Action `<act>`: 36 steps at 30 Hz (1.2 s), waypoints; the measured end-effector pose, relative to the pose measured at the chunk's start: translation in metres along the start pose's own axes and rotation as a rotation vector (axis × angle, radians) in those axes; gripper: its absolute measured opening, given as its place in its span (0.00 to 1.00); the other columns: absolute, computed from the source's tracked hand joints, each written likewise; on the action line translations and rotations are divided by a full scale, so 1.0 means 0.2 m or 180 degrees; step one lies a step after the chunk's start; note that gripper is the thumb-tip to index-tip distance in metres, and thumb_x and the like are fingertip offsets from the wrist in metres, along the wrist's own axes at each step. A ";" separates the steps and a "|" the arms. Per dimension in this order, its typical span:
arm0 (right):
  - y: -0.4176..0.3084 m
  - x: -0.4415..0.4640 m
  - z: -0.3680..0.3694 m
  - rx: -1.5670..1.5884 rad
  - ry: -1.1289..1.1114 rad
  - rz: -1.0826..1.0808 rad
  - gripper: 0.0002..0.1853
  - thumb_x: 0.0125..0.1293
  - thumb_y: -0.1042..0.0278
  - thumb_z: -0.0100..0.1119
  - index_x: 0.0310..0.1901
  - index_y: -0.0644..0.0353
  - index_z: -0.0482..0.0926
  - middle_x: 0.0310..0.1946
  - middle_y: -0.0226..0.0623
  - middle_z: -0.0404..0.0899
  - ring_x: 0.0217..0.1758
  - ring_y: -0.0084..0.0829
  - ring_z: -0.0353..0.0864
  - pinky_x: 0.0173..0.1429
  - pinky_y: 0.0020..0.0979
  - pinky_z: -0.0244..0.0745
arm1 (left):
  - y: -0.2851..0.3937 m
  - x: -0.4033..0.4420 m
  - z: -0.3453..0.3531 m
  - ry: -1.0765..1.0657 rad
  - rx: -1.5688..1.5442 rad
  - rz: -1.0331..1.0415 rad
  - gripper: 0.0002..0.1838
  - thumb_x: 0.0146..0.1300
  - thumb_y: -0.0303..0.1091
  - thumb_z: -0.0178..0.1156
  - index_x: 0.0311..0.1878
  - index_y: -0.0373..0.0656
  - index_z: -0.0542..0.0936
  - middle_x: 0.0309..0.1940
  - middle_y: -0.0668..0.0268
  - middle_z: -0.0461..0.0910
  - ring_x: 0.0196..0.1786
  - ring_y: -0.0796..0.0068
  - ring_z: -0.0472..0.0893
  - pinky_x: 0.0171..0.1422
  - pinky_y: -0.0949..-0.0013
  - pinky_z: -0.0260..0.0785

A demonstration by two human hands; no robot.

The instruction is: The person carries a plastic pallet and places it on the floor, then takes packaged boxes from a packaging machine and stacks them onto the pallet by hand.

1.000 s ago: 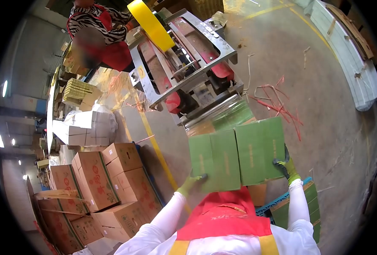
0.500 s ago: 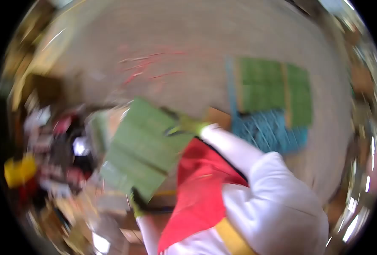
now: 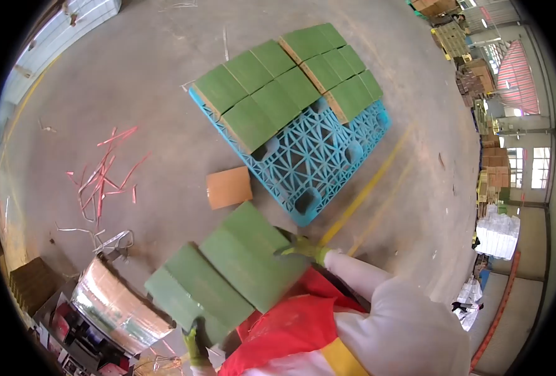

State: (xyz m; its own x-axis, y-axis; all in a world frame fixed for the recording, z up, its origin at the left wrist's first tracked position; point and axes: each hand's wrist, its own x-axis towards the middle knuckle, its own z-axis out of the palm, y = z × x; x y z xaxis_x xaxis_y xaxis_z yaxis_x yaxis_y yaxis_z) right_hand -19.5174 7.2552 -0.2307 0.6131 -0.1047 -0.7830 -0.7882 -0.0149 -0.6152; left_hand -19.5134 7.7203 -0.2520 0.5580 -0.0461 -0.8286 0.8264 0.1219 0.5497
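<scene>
A row of green boxes point(image 3: 253, 255), pressed side by side, is carried low in front of my red apron. My left hand point(image 3: 195, 346), in a yellow-green glove with dark fingers, grips the near left end of the row. At the opposite end, my right hand point(image 3: 304, 249) in a matching glove presses against the boxes. Part of each hand's fingers is hidden by the boxes. Beyond them lies a blue plastic pallet point(image 3: 309, 160), with similar green boxes point(image 3: 271, 81) laid along its far side and right part. Its near lattice shows uncovered.
A flat brown cardboard piece point(image 3: 229, 187) lies on the floor beside the pallet. Red and white straps point(image 3: 105, 182) are scattered at left. A film-wrapped carton point(image 3: 118, 307) stands at lower left. Stacked goods point(image 3: 494, 166) line the right wall.
My view has swung toward the pallet, which now appears nearer the centre and sharper. The held boxes have turned with me, and both hands are still on them.
</scene>
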 end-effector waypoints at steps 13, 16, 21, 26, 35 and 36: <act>1.28 1.11 -2.34 0.0279 0.0641 -0.0490 0.34 0.58 0.73 0.65 0.67 0.60 0.66 0.57 0.34 0.74 0.55 0.27 0.75 0.57 0.29 0.73 | -0.93 1.32 2.28 -0.1062 -0.0364 -0.0197 0.29 0.60 0.21 0.61 0.65 0.33 0.66 0.53 0.54 0.78 0.54 0.62 0.80 0.62 0.64 0.73; 1.29 1.41 -2.76 -0.0255 0.0725 -0.0207 0.31 0.57 0.77 0.64 0.65 0.60 0.68 0.56 0.36 0.77 0.55 0.27 0.76 0.57 0.30 0.74 | -1.22 1.65 2.76 -0.0944 -0.0220 0.0003 0.34 0.55 0.25 0.70 0.65 0.34 0.66 0.52 0.56 0.79 0.54 0.67 0.80 0.60 0.66 0.74; 1.41 2.01 -3.41 -0.1003 0.1049 -0.1029 0.35 0.57 0.72 0.66 0.67 0.61 0.65 0.59 0.36 0.74 0.59 0.30 0.73 0.63 0.30 0.68 | -1.63 2.13 3.38 -0.0654 0.0267 0.1211 0.38 0.51 0.35 0.74 0.64 0.35 0.69 0.62 0.50 0.70 0.62 0.61 0.74 0.64 0.60 0.71; 1.40 2.40 -3.41 -0.3522 0.3091 -0.0474 0.43 0.62 0.50 0.64 0.75 0.44 0.52 0.72 0.49 0.56 0.74 0.53 0.56 0.73 0.49 0.55 | -1.63 2.23 3.77 0.0663 0.2935 0.1610 0.50 0.49 0.58 0.70 0.69 0.37 0.63 0.62 0.39 0.60 0.63 0.37 0.65 0.68 0.48 0.62; 1.04 2.10 -2.05 -0.2783 0.1767 -0.3435 0.34 0.61 0.52 0.63 0.65 0.61 0.69 0.63 0.50 0.69 0.66 0.53 0.68 0.70 0.46 0.61 | -1.61 2.12 3.06 0.1906 0.1618 0.1928 0.32 0.55 0.31 0.69 0.63 0.38 0.68 0.58 0.55 0.69 0.63 0.58 0.68 0.69 0.58 0.61; 1.00 2.06 -1.76 -0.2850 0.0841 -0.3758 0.31 0.60 0.57 0.65 0.63 0.62 0.71 0.62 0.48 0.71 0.65 0.51 0.69 0.69 0.45 0.62 | -1.67 2.19 2.82 0.2037 0.0414 0.1683 0.30 0.57 0.33 0.69 0.62 0.38 0.69 0.57 0.57 0.68 0.59 0.64 0.69 0.65 0.63 0.64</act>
State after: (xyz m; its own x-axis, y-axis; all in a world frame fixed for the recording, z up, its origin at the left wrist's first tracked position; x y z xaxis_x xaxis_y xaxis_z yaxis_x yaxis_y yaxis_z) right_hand -19.4400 6.8592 -0.6445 0.9506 0.2310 0.2073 0.3075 -0.7913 -0.5285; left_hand -19.5025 7.0992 -0.7386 0.7561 0.5610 -0.3370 0.4921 -0.1478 0.8579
